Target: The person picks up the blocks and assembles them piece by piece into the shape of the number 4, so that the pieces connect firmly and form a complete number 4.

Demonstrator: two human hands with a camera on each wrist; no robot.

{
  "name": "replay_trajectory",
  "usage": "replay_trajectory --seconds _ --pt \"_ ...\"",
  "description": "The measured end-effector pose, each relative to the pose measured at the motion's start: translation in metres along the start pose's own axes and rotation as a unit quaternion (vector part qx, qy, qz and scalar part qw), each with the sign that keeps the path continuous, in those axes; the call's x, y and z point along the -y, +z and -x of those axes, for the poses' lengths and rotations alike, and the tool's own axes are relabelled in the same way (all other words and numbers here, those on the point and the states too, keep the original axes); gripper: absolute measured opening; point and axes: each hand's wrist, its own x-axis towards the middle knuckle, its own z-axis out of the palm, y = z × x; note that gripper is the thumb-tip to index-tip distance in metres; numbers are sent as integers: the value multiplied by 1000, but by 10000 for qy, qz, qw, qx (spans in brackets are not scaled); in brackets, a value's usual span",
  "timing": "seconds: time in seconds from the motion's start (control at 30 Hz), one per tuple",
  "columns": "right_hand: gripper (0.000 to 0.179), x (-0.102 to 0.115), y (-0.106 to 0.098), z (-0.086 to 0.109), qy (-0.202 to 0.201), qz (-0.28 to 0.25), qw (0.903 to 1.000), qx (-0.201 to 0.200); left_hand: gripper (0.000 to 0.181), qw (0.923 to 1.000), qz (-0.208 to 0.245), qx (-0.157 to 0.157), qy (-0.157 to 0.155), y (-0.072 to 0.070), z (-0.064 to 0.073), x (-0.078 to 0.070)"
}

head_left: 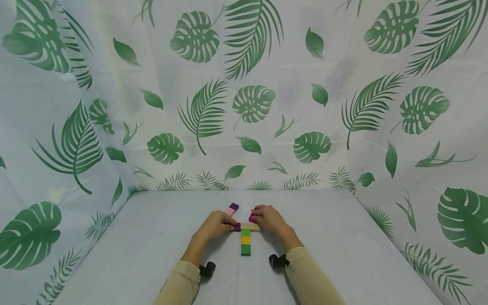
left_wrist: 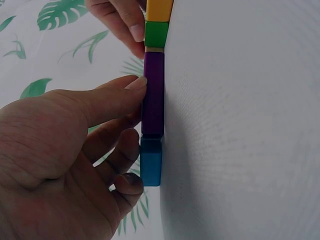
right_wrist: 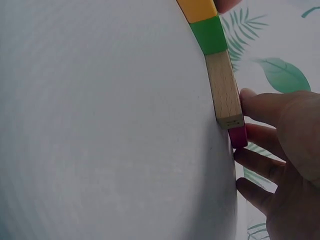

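My left hand (head_left: 216, 225) pinches a purple block (left_wrist: 154, 92), its thumb on the near face. A blue block (left_wrist: 151, 161) sits at the end of the purple one, close to the curled lower fingers; in the head view my hand hides it. With fingers and thumb my right hand (head_left: 270, 219) grips a magenta block (head_left: 252, 217), partly covered by the fingers. Just in front of that block lies a plain wooden block (right_wrist: 223, 89), level with the purple one. From the wooden block a column of a light green (head_left: 245, 232), a yellow (head_left: 245, 240) and a dark green block (head_left: 245, 250) runs toward me.
Beyond my left hand, a pink block (head_left: 229, 211) and a dark purple block (head_left: 234, 206) lie in a slanted line. A white cloth covers the table (head_left: 126, 254). Leaf-printed curtains (head_left: 282, 169) stand at the back and both sides. Black wrist cameras (head_left: 207, 270) hang beneath both sleeves.
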Motion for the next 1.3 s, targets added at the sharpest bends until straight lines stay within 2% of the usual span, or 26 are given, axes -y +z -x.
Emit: replay_trajectory --seconds 0.4,0.57,1.3 --pt "34 8 3 -4 52 -108 9996 263 13 10000 13 25 -14 0 -2 1" --pt "33 10 5 -6 -193 29 9994 295 13 10000 4 19 7 0 -2 1" --pt "35 15 8 -6 -354 56 9981 496 14 10000 -5 2 65 0 0 0"
